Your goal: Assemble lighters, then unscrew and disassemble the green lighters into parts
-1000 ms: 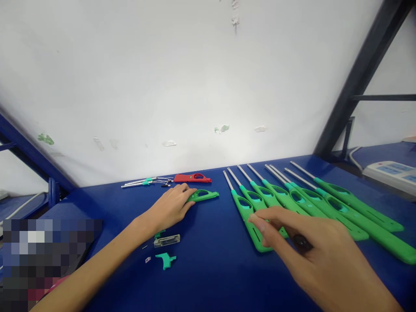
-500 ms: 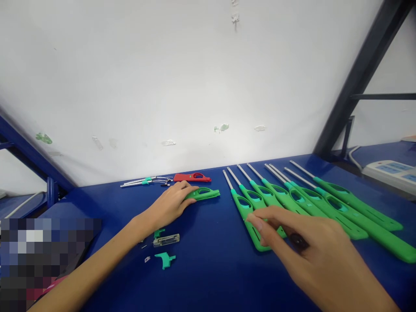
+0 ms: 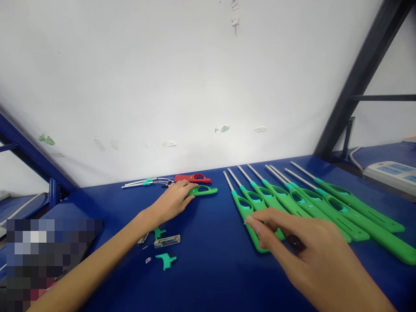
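My left hand (image 3: 173,199) is closed over the handle end of a green lighter casing (image 3: 204,190), which lies on the blue table just in front of a red lighter casing (image 3: 194,178). Its fingers cover part of the green casing. My right hand (image 3: 312,251) is closed, thumb and index finger pinched together, in front of the nearest of several green long-neck lighters (image 3: 248,225). Something dark (image 3: 295,245) shows inside its curled fingers, mostly hidden. Below my left forearm lie a teal trigger (image 3: 166,261), a clear fuel tank (image 3: 167,241) and another teal piece (image 3: 159,233).
Metal lighter tubes (image 3: 133,183) with wires lie at the back left near the white wall (image 3: 195,86). A tiny metal part (image 3: 148,260) is beside the trigger. Dark frame posts (image 3: 360,78) stand at the right, with a pale device (image 3: 394,174) beyond them.
My left hand has shifted the green casing slightly back and to the left, closer to the red one. My right hand has stayed almost still.
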